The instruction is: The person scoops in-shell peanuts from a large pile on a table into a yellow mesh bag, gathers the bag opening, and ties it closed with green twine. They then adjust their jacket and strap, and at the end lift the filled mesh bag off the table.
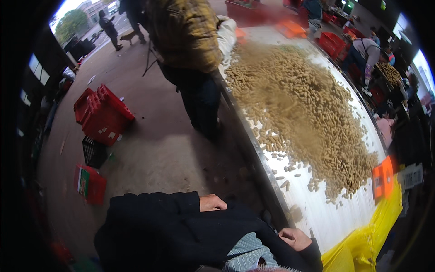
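A large heap of peanuts in their shells (299, 104) spreads over a long white table (319, 222) in front of me and to the right, with loose ones at its near edge. My left hand (213, 202) hangs at the dark sleeve's cuff, apart from the table; its fingers are tucked out of sight. At the near left edge of the table is my right hand (295, 238), its fingers loosely curled in, and I see nothing in it. No peanuts touch either hand.
A person in a patterned jacket (183, 31) stands at the table's left side. Yellow plastic (362, 245) and an orange piece (383, 179) lie at its near right. Red crates (108, 118), a black crate (94, 152) and a red box (93, 185) sit on the left floor.
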Action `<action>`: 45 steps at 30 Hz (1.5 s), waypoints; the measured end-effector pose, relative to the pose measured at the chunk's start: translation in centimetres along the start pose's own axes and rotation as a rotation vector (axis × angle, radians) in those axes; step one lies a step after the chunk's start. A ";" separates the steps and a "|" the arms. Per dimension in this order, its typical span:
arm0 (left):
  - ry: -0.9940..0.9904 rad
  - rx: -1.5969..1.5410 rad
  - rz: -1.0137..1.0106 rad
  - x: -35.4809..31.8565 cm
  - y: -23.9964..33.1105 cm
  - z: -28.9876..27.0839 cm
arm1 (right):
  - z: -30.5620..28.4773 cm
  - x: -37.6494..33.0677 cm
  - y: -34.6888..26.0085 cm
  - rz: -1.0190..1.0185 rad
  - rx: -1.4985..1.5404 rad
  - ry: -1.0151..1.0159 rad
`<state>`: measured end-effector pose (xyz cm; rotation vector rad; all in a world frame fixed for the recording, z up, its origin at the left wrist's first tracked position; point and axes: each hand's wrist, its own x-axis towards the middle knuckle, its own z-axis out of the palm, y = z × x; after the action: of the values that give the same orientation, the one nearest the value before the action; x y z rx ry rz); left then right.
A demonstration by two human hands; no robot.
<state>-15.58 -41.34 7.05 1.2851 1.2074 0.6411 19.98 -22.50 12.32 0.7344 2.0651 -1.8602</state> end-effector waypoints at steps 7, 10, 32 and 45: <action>-0.145 0.058 -0.099 0.0 0.1 -1.3 | 1.0 -0.4 -0.7 0.031 0.022 0.081; -0.227 -0.044 -0.201 0.5 -0.1 -1.8 | 1.4 -0.3 -0.4 0.025 0.060 0.125; 0.872 0.464 0.135 18.3 -2.4 -2.6 | 2.1 -1.0 18.3 0.354 -0.488 1.553; 0.875 0.799 0.107 29.0 -7.5 -3.5 | 6.3 -5.2 27.2 0.744 -0.378 1.597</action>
<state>-11.69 -15.72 -8.43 1.7997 2.2768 0.8825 37.93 -28.30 -8.95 2.8531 1.9609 -0.2180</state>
